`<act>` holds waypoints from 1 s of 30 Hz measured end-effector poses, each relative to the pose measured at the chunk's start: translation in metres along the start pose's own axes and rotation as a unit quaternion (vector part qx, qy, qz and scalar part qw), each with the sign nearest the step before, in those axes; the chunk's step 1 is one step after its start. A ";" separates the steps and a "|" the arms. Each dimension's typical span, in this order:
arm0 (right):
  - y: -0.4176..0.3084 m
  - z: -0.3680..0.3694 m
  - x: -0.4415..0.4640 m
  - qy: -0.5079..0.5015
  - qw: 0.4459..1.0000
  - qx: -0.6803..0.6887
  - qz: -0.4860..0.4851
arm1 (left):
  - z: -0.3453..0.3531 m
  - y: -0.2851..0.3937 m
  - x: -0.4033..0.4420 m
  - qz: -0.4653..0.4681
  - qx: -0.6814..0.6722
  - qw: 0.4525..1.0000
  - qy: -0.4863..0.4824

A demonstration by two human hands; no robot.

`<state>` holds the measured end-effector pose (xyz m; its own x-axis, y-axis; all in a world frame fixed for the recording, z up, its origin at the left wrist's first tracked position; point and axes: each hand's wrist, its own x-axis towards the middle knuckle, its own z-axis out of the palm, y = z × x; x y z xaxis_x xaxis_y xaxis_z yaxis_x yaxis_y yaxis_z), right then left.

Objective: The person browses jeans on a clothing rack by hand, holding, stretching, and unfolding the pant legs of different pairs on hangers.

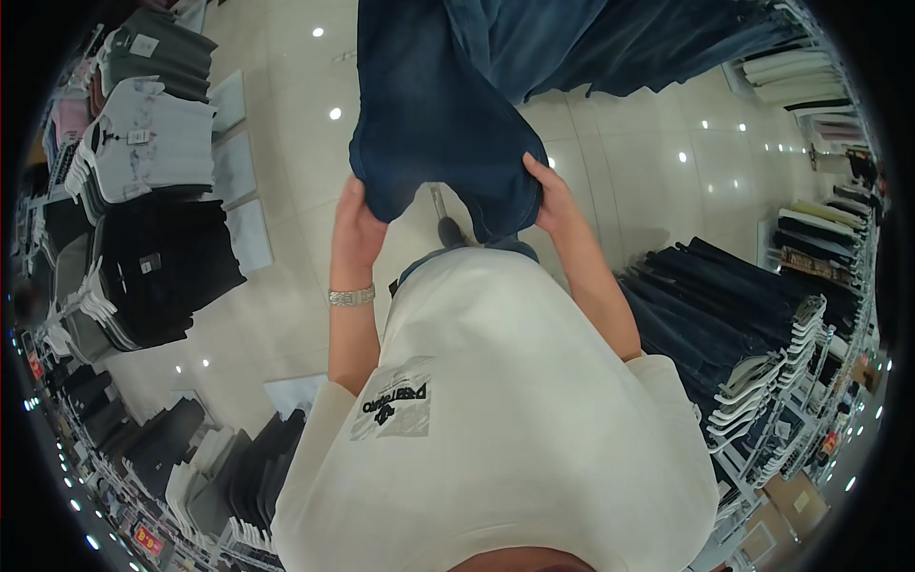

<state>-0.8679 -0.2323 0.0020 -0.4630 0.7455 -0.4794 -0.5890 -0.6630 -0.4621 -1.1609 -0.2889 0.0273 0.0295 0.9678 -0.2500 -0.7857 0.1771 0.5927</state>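
A pair of dark blue jeans (434,119) hangs in front of my body, its lower edge curving between my two hands. My left hand (358,227), with a metal watch band at the wrist, is closed on the left side of the denim near its lower edge. On the opposite edge, my right hand (555,198) grips the jeans with the thumb on top and the other fingers mostly hidden behind the cloth. More blue jeans (629,43) hang just beyond, overlapping at the top of the view.
At left stand racks with a white printed top (152,138), black garments (167,272) and grey garments (157,52). To the right, dark jeans (696,305) hang on white hangers (762,391). Cardboard boxes (796,500) sit at lower right. The tiled floor (295,229) is glossy.
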 end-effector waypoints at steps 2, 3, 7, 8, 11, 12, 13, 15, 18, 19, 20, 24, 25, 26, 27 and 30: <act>0.009 -0.003 0.007 0.021 0.998 -0.053 0.032 | -0.036 -0.030 0.007 -0.103 0.086 0.991 0.011; 0.013 -0.004 0.012 0.030 0.995 -0.079 0.048 | -0.054 -0.044 0.010 -0.154 0.130 0.979 0.017; 0.014 -0.012 0.017 0.030 0.997 -0.069 0.028 | -0.049 -0.055 0.006 -0.115 0.162 0.977 0.074; 0.009 -0.017 0.018 0.015 1.000 -0.004 0.014 | -0.047 -0.049 0.006 -0.106 0.132 0.983 0.069; 0.007 -0.012 0.017 0.002 0.997 0.077 0.006 | -0.034 -0.025 0.003 -0.110 0.049 0.991 0.066; 0.012 -0.016 0.020 0.008 0.998 0.063 0.030 | -0.034 -0.026 0.006 -0.134 0.025 0.988 0.071; 0.015 -0.020 0.023 0.014 0.997 0.049 0.055 | -0.037 -0.027 0.007 -0.157 0.000 0.985 0.077; 0.022 -0.021 0.023 0.038 0.995 -0.081 0.053 | -0.051 -0.036 0.011 -0.161 0.057 0.983 0.065; 0.013 -0.016 0.020 0.017 0.999 -0.001 0.028 | -0.054 -0.031 0.005 -0.121 0.106 0.984 0.078; 0.010 -0.014 0.020 -0.001 0.997 0.072 0.016 | -0.049 -0.027 0.002 -0.138 0.069 0.984 0.089; 0.011 -0.014 0.020 0.010 0.997 0.065 0.027 | -0.043 -0.022 0.001 -0.152 0.034 0.983 0.097; 0.021 -0.016 0.026 0.037 0.995 -0.070 0.067 | -0.058 -0.046 0.008 -0.202 0.093 0.971 0.087; 0.025 -0.017 0.028 0.043 0.988 -0.127 0.078 | -0.059 -0.050 0.007 -0.198 0.146 0.964 0.104; 0.028 -0.020 0.027 0.052 0.987 -0.132 0.074 | -0.063 -0.051 0.007 -0.189 0.127 0.967 0.116; 0.028 -0.020 0.025 0.068 0.988 -0.123 0.059 | -0.066 -0.049 0.008 -0.180 0.108 0.969 0.129; 0.024 -0.020 0.028 0.106 0.987 -0.118 0.020 | -0.068 -0.045 0.012 -0.128 0.091 0.975 0.156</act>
<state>-0.8818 -0.2289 -0.0377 -0.3187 0.7041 -0.6345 -0.3911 -0.7075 -0.5886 -1.1671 -0.2975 -0.0544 -0.0012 0.7908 -0.6121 -0.6532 0.4628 0.5993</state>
